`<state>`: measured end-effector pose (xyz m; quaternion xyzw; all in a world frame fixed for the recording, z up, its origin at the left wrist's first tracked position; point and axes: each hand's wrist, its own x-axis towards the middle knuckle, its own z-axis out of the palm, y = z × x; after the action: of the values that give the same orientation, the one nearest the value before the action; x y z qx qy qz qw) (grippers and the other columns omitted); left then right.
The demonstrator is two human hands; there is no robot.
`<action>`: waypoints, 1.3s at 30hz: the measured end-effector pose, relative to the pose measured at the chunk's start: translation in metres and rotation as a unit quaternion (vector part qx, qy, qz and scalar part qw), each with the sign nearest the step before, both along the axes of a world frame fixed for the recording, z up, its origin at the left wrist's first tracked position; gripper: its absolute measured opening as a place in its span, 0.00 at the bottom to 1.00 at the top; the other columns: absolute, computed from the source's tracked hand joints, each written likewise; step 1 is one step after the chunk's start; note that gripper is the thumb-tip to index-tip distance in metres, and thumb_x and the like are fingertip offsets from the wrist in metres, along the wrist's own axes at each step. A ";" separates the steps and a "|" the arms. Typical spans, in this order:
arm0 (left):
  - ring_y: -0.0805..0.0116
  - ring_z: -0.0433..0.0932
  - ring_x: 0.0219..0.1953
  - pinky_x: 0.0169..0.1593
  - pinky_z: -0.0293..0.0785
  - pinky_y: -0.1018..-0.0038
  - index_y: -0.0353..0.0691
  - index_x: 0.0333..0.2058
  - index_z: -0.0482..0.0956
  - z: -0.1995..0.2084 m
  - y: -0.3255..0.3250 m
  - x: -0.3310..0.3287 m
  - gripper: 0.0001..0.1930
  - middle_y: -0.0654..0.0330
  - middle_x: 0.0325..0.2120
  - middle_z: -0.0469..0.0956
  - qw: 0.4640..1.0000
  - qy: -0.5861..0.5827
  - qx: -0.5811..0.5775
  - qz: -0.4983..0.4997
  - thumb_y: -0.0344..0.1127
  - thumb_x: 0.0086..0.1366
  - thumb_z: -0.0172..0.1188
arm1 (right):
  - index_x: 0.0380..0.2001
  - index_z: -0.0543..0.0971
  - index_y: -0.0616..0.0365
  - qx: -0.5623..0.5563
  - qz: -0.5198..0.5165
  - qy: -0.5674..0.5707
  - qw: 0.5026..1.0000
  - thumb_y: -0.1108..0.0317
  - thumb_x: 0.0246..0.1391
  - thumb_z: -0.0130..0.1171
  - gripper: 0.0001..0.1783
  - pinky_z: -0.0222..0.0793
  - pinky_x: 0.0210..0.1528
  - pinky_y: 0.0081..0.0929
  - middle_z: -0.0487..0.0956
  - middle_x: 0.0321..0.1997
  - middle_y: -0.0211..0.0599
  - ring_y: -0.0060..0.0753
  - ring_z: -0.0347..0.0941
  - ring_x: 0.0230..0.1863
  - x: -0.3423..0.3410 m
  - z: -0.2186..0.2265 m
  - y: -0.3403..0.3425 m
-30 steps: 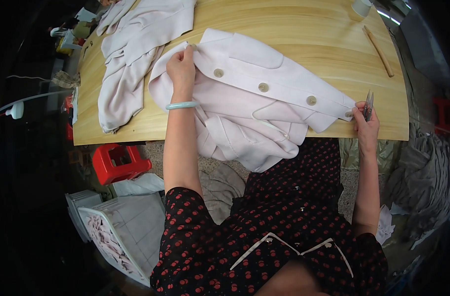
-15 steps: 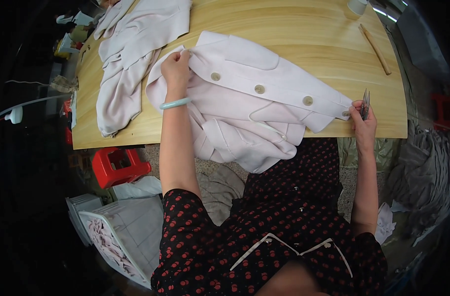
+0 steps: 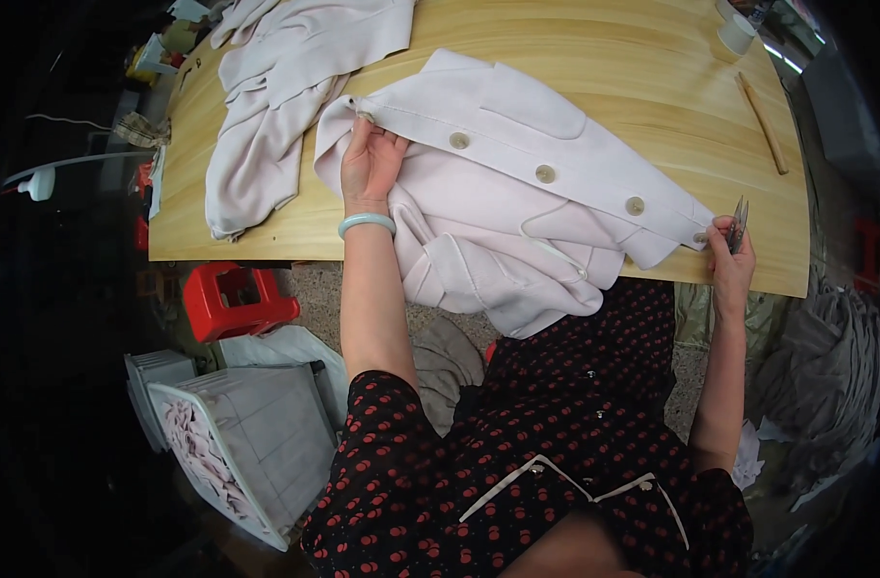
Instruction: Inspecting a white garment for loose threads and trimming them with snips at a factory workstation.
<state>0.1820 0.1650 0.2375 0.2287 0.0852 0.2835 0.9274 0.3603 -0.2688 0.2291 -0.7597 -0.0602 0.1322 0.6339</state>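
Apparently spreading a pale coat (image 3: 503, 159), draped over the near edge of the table (image 3: 652, 87): pinching its corner with the right hand (image 3: 732, 265) (snips (image 3: 741, 214) held too), cannot tell grip of left hand (image 3: 370, 169). Probably calls next for even tension.

The scene is viewed through one head-worn fisheye lens, faced steeply downward over a red-patterned black fabric garment (image 3: 556, 414) and the near, pale yellow, wood-grained table (image 3: 652, 82), whose edges are bent.

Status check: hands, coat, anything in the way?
Left hand at one end of coat. Right hand holding other end, plus snips. Coat partly over table edge. Second garment at left.
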 end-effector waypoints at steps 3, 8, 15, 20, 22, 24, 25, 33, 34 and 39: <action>0.60 0.64 0.54 0.59 0.57 0.58 0.38 0.45 0.69 0.000 0.010 0.004 0.12 0.57 0.47 0.70 1.000 0.008 0.009 0.001 0.33 0.65 0.45 | 0.32 0.73 0.57 -0.011 -0.007 0.008 1.000 0.70 0.50 0.57 0.06 0.52 0.18 0.10 0.70 0.25 0.21 0.08 0.57 0.18 0.004 0.001 0.002; 0.63 0.70 0.46 0.53 0.64 0.63 0.41 0.41 0.70 0.040 0.063 0.013 0.09 0.58 0.41 0.73 0.996 -0.006 0.093 -0.008 0.31 0.63 0.47 | 0.32 0.73 0.57 0.008 0.013 -0.029 0.999 0.68 0.48 0.57 0.08 0.53 0.19 0.12 0.69 0.25 0.21 0.10 0.57 0.18 0.029 0.036 0.026; 0.59 0.68 0.47 0.52 0.66 0.61 0.38 0.43 0.67 0.053 0.081 0.037 0.10 0.54 0.43 0.70 0.949 0.206 0.163 0.174 0.32 0.64 0.46 | 0.34 0.74 0.56 0.043 0.047 -0.120 0.991 0.64 0.48 0.57 0.11 0.59 0.24 0.14 0.71 0.26 0.23 0.14 0.62 0.22 0.088 0.027 0.094; 0.66 0.70 0.42 0.46 0.68 0.72 0.33 0.42 0.68 0.065 0.003 0.013 0.15 0.58 0.39 0.71 0.791 0.408 0.425 0.164 0.38 0.62 0.50 | 0.43 0.72 0.54 -0.260 0.000 -0.312 0.914 0.56 0.51 0.52 0.19 0.66 0.43 0.29 0.76 0.34 0.39 0.36 0.73 0.39 0.066 0.009 0.056; 0.72 0.70 0.37 0.42 0.67 0.78 0.31 0.40 0.68 0.072 -0.039 -0.022 0.14 0.58 0.35 0.71 0.680 0.383 0.564 0.269 0.37 0.62 0.51 | 0.44 0.71 0.52 -0.330 0.000 -0.351 0.876 0.55 0.52 0.53 0.19 0.66 0.43 0.32 0.75 0.38 0.41 0.43 0.72 0.41 0.061 0.001 0.028; 0.74 0.69 0.34 0.39 0.67 0.79 0.31 0.37 0.69 0.059 -0.074 -0.060 0.11 0.59 0.31 0.70 0.609 0.380 0.593 0.364 0.35 0.63 0.49 | 0.45 0.71 0.52 -0.381 0.011 -0.375 0.845 0.55 0.52 0.53 0.19 0.66 0.43 0.34 0.74 0.39 0.41 0.44 0.71 0.41 0.061 -0.007 0.005; 0.74 0.69 0.32 0.38 0.67 0.79 0.31 0.36 0.69 0.050 -0.094 -0.081 0.10 0.60 0.28 0.70 0.597 0.396 0.567 0.407 0.33 0.63 0.49 | 0.45 0.71 0.52 -0.375 0.017 -0.375 0.848 0.55 0.52 0.53 0.19 0.66 0.43 0.34 0.74 0.39 0.41 0.44 0.71 0.41 0.059 -0.007 0.001; 0.66 0.72 0.40 0.46 0.67 0.73 0.33 0.42 0.69 -0.033 -0.235 -0.166 0.14 0.56 0.37 0.72 0.749 0.487 0.449 -0.005 0.38 0.64 0.45 | 0.41 0.75 0.55 -0.395 0.039 -0.405 0.824 0.56 0.51 0.54 0.18 0.64 0.43 0.32 0.74 0.39 0.43 0.42 0.70 0.41 0.061 -0.006 0.003; 0.66 0.72 0.40 0.46 0.67 0.73 0.33 0.42 0.69 -0.039 -0.246 -0.155 0.14 0.56 0.37 0.72 0.750 0.485 0.449 -0.007 0.38 0.64 0.45 | 0.41 0.75 0.55 -0.397 0.036 -0.404 0.823 0.56 0.51 0.54 0.18 0.64 0.43 0.32 0.74 0.39 0.43 0.42 0.70 0.41 0.060 -0.007 0.001; 0.64 0.70 0.45 0.49 0.65 0.72 0.33 0.53 0.56 -0.064 -0.245 -0.134 0.27 0.55 0.47 0.67 0.768 0.467 0.437 -0.021 0.32 0.57 0.57 | 0.41 0.75 0.57 -0.343 0.034 -0.410 0.845 0.57 0.51 0.54 0.18 0.65 0.43 0.32 0.74 0.38 0.43 0.41 0.70 0.40 0.060 -0.013 -0.003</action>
<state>0.0477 -0.0802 0.1740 0.7154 0.3694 0.1287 0.5789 0.4202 -0.2722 0.2166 -0.9110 -0.2908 -0.1578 0.2460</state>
